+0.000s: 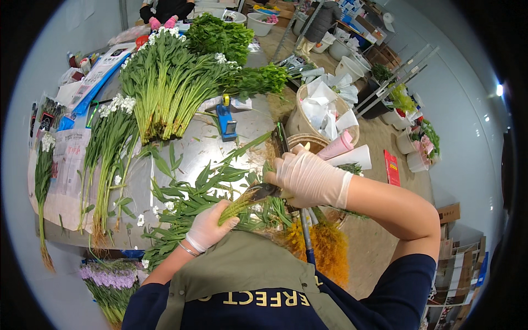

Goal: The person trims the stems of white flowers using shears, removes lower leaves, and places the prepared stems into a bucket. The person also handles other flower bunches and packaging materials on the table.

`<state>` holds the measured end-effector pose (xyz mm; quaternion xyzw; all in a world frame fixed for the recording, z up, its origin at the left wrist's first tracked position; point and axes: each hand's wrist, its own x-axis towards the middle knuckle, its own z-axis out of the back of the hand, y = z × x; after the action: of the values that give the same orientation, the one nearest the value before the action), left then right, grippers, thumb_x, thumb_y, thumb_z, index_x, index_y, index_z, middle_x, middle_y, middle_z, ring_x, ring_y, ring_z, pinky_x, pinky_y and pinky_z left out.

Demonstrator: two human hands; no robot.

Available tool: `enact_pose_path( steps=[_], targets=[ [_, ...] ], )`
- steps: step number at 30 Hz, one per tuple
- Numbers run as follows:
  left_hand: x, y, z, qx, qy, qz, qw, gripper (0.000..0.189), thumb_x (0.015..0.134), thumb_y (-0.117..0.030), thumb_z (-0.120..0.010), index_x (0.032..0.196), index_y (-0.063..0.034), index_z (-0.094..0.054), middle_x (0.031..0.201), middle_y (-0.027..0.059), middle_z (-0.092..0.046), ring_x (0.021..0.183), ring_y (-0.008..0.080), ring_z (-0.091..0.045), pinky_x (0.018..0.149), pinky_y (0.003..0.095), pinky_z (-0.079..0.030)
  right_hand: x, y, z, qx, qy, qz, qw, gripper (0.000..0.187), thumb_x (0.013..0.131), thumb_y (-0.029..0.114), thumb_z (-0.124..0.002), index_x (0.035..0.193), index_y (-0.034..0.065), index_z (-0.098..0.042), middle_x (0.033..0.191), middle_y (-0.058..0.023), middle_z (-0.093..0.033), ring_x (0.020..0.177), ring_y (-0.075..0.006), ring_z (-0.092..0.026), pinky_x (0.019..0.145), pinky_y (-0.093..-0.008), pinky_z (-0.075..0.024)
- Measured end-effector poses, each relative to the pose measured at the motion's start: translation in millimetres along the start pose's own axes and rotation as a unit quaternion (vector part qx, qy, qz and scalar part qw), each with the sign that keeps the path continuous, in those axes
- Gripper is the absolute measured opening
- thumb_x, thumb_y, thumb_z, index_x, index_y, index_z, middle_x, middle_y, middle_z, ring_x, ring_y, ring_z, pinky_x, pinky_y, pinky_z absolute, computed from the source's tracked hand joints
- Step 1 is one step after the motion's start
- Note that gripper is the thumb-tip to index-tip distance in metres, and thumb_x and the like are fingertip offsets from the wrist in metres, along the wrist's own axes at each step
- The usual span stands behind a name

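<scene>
In a thin whitish glove, my left hand (212,225) grips a bundle of green flower stems (236,208) close to their cut or rooty ends. My right hand (311,177), gloved too, is closed around the handles of pruning shears (264,191). The shears' dark blades lie at the stem ends; whether they have cut through, I cannot tell. Loose leaves (185,202) and small white blossoms are strewn under and around both hands. Farther off on the metal table (251,119) lies a large pile of white-flowered stock stems (165,90).
A blue tape dispenser (226,119) stands mid-table. More rooted stems (108,177) lie left on newspaper (70,165). Right of the table is a beige bucket (299,111) of wrapping paper; orange foliage (326,247) hangs below. Across the table, a person in pink gloves (163,21) stands.
</scene>
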<state>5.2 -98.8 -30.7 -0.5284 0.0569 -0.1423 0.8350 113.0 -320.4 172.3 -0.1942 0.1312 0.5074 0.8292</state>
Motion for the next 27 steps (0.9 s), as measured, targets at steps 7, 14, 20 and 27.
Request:
enact_pose_path(
  steps=[7, 14, 20, 27],
  targets=[
    [3, 4, -9, 0.026, 0.007, 0.007, 1.0, 0.051, 0.093, -0.041, -0.064, 0.125, -0.002, -0.053, 0.111, 0.0248, -0.064, 0.102, 0.0431, -0.061, 0.085, 0.0455, -0.05, 6, 1, -12, -0.013, 0.011, 0.003, 1.0, 0.019, 0.076, 0.018, -0.066, 0.091, 0.0059, -0.069, 0.074, -0.0094, -0.07, 0.072, -0.0276, -0.071, 0.065, -0.04, -0.0547],
    [0, 12, -10, 0.022, -0.056, 0.006, 0.998, 0.053, 0.092, -0.041, -0.066, 0.126, -0.0026, -0.054, 0.109, 0.0229, -0.064, 0.101, 0.0422, -0.062, 0.087, 0.0445, -0.05, -7, -17, -6, 0.033, -0.043, -0.044, 0.998, 0.037, 0.071, 0.019, -0.072, 0.107, 0.0096, -0.067, 0.072, -0.0091, -0.066, 0.067, -0.03, -0.068, 0.06, -0.0428, -0.0535],
    [3, 11, -9, 0.003, -0.03, 0.029, 0.999, 0.055, 0.092, -0.044, -0.066, 0.127, -0.004, -0.052, 0.114, 0.0216, -0.062, 0.106, 0.0415, -0.06, 0.09, 0.0447, -0.049, -11, -5, -11, -0.049, -0.093, -0.024, 0.994, 0.047, 0.071, 0.023, -0.075, 0.115, 0.0117, -0.062, 0.09, -0.0095, -0.058, 0.093, -0.0284, -0.06, 0.084, -0.0421, -0.0444],
    [5, 10, -15, 0.018, -0.063, 0.005, 0.998, 0.049, 0.092, -0.042, -0.065, 0.119, -0.0046, -0.05, 0.108, 0.0214, -0.06, 0.1, 0.0432, -0.058, 0.085, 0.0483, -0.048, 12, 16, -16, -0.1, -0.036, -0.011, 0.994, 0.056, 0.072, 0.022, -0.071, 0.125, 0.0082, -0.059, 0.095, -0.0105, -0.054, 0.096, -0.0292, -0.056, 0.092, -0.0438, -0.0423]
  ],
)
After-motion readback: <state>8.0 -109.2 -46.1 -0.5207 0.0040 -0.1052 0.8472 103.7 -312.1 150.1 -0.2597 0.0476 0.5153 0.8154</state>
